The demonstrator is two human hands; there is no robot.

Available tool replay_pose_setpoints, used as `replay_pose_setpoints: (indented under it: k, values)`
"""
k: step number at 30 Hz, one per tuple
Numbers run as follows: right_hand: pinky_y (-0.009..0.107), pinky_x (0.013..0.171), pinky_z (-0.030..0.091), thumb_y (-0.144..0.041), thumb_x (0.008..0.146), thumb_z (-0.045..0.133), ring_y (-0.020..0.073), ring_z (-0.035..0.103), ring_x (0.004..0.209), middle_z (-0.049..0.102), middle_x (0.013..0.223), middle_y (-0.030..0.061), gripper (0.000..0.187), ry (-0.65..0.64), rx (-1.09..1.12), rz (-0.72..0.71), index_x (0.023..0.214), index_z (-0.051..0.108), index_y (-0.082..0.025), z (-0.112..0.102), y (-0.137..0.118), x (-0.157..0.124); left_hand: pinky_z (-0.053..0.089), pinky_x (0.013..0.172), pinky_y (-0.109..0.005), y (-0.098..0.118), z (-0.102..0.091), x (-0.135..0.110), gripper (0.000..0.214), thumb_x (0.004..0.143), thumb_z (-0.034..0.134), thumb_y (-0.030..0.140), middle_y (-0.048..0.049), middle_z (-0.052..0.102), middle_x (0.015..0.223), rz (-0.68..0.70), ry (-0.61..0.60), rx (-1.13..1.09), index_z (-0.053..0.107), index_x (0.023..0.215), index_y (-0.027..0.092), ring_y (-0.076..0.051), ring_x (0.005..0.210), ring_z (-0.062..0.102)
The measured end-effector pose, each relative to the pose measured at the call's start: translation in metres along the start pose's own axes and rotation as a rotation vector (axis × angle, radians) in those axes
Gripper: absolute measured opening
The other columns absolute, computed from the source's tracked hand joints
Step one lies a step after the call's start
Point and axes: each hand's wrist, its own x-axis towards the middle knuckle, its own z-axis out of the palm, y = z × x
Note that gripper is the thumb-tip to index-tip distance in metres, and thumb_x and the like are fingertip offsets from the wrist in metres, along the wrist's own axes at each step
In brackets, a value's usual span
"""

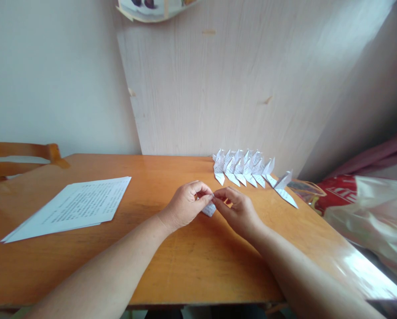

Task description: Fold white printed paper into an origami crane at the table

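A small folded paper piece (209, 208) was pinched between the fingertips of the left hand (185, 204) and the right hand (239, 211), just above the orange wooden table (192, 261); both hands were closed on it; a row of finished folded paper pieces (248, 170) was lined up behind the hands near the wooden board (225, 84); a stack of printed sheets (75, 207) was laid well apart to the left; a red-and-clear plastic bag (361, 208) was seen at the right edge

Looks like you're at home: glossy wooden table (201, 257), a wooden chair (22, 153) by a plain white wall (52, 66), and a plastic shopping bag (367, 208) sitting at the table's edge.
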Motion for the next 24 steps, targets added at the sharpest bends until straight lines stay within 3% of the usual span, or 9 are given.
replay_pose_setpoints:
  k: [10,18,21,24]
  values:
    - [0.028,0.071,0.047,-0.024,0.089,0.061,0.0171,0.063,0.078,0.067,0.082,0.0021,0.010,0.016,-0.025,-0.009,0.089,0.071,-0.023,0.000,-0.001,0.000,0.052,0.078,-0.028,0.003,-0.001,0.000,0.006,0.087,0.062,0.019,-0.0012,0.070,0.085,0.002,-0.006,0.004,0.068,0.086,0.018,-0.014,0.082,0.065]
    - [0.027,0.067,0.046,-0.018,0.085,0.057,0.0164,0.063,0.074,0.069,0.078,0.0007,0.014,-0.070,-0.013,0.030,0.084,0.071,-0.022,-0.008,-0.011,-0.001,0.050,0.075,-0.028,-0.001,-0.001,-0.001,0.005,0.085,0.062,0.018,-0.0007,0.066,0.082,0.038,-0.057,0.036,0.065,0.082,0.019,-0.014,0.078,0.062]
    - [0.028,0.071,0.048,-0.017,0.085,0.053,0.0173,0.065,0.077,0.072,0.081,0.0004,0.020,-0.135,0.055,0.108,0.087,0.072,-0.021,-0.014,-0.010,0.000,0.048,0.072,-0.026,0.001,-0.003,-0.002,0.006,0.084,0.061,0.016,-0.0002,0.063,0.082,0.074,-0.128,0.024,0.065,0.080,0.019,-0.013,0.075,0.059]
    - [0.029,0.072,0.049,-0.020,0.085,0.051,0.0184,0.066,0.078,0.073,0.081,0.0007,0.022,-0.098,0.083,0.231,0.088,0.072,-0.020,-0.017,-0.003,0.001,0.047,0.071,-0.024,0.002,-0.005,-0.004,0.010,0.080,0.059,0.010,0.0004,0.064,0.085,0.098,-0.277,0.009,0.065,0.079,0.019,-0.012,0.076,0.059]
